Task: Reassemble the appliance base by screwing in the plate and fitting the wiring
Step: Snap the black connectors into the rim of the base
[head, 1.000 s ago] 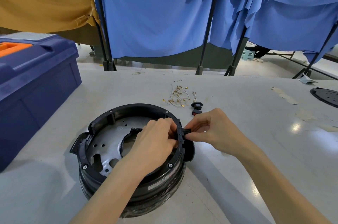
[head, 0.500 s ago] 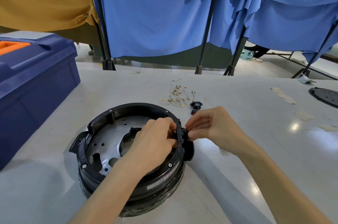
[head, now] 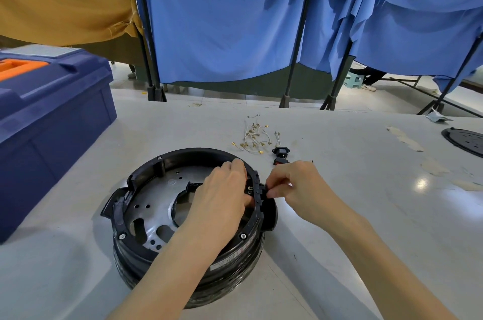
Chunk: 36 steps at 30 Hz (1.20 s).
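Sitting open side up on the worktop (head: pixel 366 176) was one round black base (head: pixel 188 275), near the front edge, with one silver plate (head: pixel 154 204) lying inside it. Two screw heads showed on the near arc of the rim. Both hands were at the right side of that rim. The left hand (head: pixel 222 197) reached in from inside the ring, fingers curled down against the inner wall; whether they gripped anything, I could not tell. The right hand (head: pixel 300 186) came in from outside, thumb and forefinger pinching one small black part (head: pixel 264 189) seated at the rim's outer edge. Behind the hands lay one loose tangle of thin pale wires (head: pixel 254 136) with brass ends, too knotted to count. Just beside it lay two small pieces: one black socket (head: pixel 280 151) and one red-faced switch (head: pixel 281 161). At the far left stood one blue toolbox (head: pixel 52 121), and at the far right edge one black disc (head: pixel 465 140).
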Motion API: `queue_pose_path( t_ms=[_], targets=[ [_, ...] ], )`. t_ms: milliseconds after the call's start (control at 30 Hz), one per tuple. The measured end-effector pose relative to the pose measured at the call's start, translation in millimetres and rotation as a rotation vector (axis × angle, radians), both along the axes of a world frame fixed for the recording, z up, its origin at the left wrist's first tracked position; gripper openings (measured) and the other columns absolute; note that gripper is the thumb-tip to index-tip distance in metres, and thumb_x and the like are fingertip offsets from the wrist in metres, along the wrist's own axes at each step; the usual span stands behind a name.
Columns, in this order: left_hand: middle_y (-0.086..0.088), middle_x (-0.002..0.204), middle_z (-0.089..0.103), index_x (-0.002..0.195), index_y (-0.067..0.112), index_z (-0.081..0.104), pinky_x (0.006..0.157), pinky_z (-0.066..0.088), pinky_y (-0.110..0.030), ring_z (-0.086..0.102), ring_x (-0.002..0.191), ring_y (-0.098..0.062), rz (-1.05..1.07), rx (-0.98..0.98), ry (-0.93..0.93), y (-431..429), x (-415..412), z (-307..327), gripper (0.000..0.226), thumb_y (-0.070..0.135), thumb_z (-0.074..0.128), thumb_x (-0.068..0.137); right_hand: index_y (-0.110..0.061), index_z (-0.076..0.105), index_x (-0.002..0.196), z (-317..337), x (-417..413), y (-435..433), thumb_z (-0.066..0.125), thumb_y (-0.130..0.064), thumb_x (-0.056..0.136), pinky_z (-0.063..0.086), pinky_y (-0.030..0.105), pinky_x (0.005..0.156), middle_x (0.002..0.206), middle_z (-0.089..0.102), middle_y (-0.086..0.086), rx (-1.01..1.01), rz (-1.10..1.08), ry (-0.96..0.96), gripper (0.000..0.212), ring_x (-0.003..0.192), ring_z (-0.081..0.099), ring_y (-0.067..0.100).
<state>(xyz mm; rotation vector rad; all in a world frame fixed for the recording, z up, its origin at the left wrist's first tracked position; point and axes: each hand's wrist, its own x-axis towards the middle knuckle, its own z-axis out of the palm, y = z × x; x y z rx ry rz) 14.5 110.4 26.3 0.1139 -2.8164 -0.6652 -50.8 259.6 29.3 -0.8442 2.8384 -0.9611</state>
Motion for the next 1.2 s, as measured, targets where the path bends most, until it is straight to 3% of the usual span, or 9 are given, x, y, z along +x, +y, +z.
queue_pose_path(
  t_ms=[200, 333, 533, 667, 867, 1067, 1133, 1200],
  targets=[
    [0.004, 0.116, 0.053, 0.116, 0.017, 0.056, 0.082, 0.045, -0.038, 0.05, 0.108, -0.021, 0.028, -0.041, 0.022, 1, 0, -1, 0.028, 0.017, 0.059, 0.088, 0.0, 0.073, 0.089, 0, 3, -5, 0.062, 0.007, 0.084, 0.044, 0.03, 0.07, 0.083, 0.071, 0.017, 0.07, -0.004, 0.074, 0.014, 0.082, 0.064, 0.026],
    [0.004, 0.116, 0.054, 0.114, 0.018, 0.057, 0.075, 0.039, -0.033, 0.048, 0.107, -0.02, 0.03, -0.017, 0.044, 2, 0, -2, 0.028, 0.016, 0.062, 0.086, 0.002, 0.073, 0.09, 0, 4, -7, 0.054, 0.015, 0.08, 0.034, 0.013, 0.053, 0.087, 0.072, 0.018, 0.069, -0.029, 0.068, 0.025, 0.087, 0.066, 0.027],
    [0.004, 0.118, 0.052, 0.114, 0.017, 0.056, 0.073, 0.036, -0.033, 0.047, 0.107, -0.02, 0.021, -0.028, 0.057, 1, -2, -4, 0.03, 0.013, 0.062, 0.086, 0.003, 0.072, 0.097, -1, 9, -15, 0.048, 0.017, 0.077, 0.047, 0.035, 0.083, 0.091, 0.073, 0.02, 0.042, -0.048, 0.061, 0.034, 0.093, 0.066, 0.031],
    [0.003, 0.118, 0.051, 0.114, 0.016, 0.054, 0.071, 0.035, -0.031, 0.046, 0.105, -0.02, 0.012, -0.058, 0.049, 3, -3, -3, 0.029, 0.012, 0.06, 0.086, 0.005, 0.071, 0.094, -4, 11, -18, 0.045, 0.02, 0.073, 0.049, 0.041, 0.083, 0.089, 0.072, 0.022, 0.01, -0.062, 0.063, 0.037, 0.091, 0.065, 0.035],
    [0.007, 0.121, 0.051, 0.118, 0.02, 0.054, 0.077, 0.039, -0.032, 0.045, 0.109, -0.016, -0.001, -0.022, 0.062, 1, -2, -5, 0.031, 0.014, 0.061, 0.088, 0.001, 0.074, 0.094, -7, 7, -12, 0.055, 0.017, 0.078, 0.05, 0.034, 0.08, 0.086, 0.073, 0.017, -0.006, -0.059, 0.031, 0.03, 0.085, 0.068, 0.027],
    [0.01, 0.113, 0.045, 0.121, 0.023, 0.056, 0.089, 0.046, -0.039, 0.05, 0.111, -0.014, -0.038, 0.036, 0.04, -9, 1, -10, 0.035, 0.026, 0.065, 0.087, -0.013, 0.075, 0.082, -3, -15, 6, 0.073, -0.008, 0.083, 0.048, 0.02, 0.067, 0.076, 0.069, 0.001, -0.037, -0.093, -0.026, 0.006, 0.076, 0.064, 0.017],
    [0.011, 0.106, 0.044, 0.119, 0.026, 0.056, 0.089, 0.046, -0.039, 0.05, 0.11, -0.013, -0.05, 0.039, 0.038, -11, 0, -10, 0.033, 0.031, 0.065, 0.088, -0.012, 0.075, 0.089, -6, -31, 17, 0.069, -0.008, 0.087, 0.046, 0.019, 0.07, 0.081, 0.069, -0.001, -0.028, -0.209, 0.03, 0.008, 0.082, 0.063, 0.019],
    [0.013, 0.106, 0.044, 0.117, 0.027, 0.054, 0.088, 0.046, -0.038, 0.046, 0.112, -0.011, -0.067, 0.009, 0.049, -11, 0, -10, 0.03, 0.035, 0.062, 0.089, -0.011, 0.072, 0.105, -14, -48, 24, 0.065, -0.01, 0.09, 0.046, 0.029, 0.085, 0.104, 0.072, 0.006, 0.025, -0.317, 0.068, 0.017, 0.105, 0.059, 0.025]
  ],
)
